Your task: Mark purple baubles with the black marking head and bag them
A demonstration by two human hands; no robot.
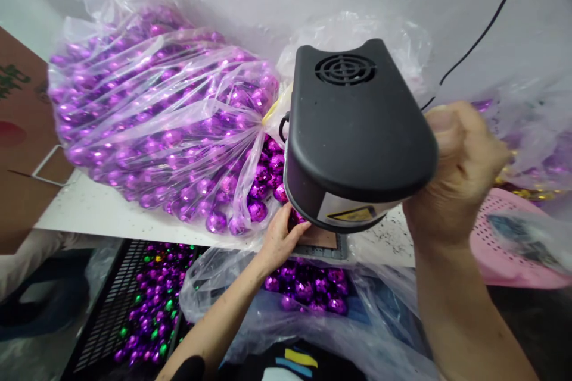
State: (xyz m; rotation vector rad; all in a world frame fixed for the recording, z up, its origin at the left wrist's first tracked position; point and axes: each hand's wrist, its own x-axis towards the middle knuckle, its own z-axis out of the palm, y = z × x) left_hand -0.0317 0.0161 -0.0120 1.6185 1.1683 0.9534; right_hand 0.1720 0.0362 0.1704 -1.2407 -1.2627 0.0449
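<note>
A black machine housing with a round vent on top and a yellow warning label stands in front of me. My right hand is closed in a fist against its right side; whatever it grips is hidden. Beneath the housing's lower left edge, my left hand has thumb and finger around a shiny purple faceted ball, mostly hidden. A brown board lies on the machine's base beside that hand. Purple faceted balls rest in a clear plastic sheet across my lap.
A tied clear bag of purple balls fills the table's left. A black crate below holds small purple and green beads. There is a pink basket at right and a cardboard box at far left. A black cable runs up the wall.
</note>
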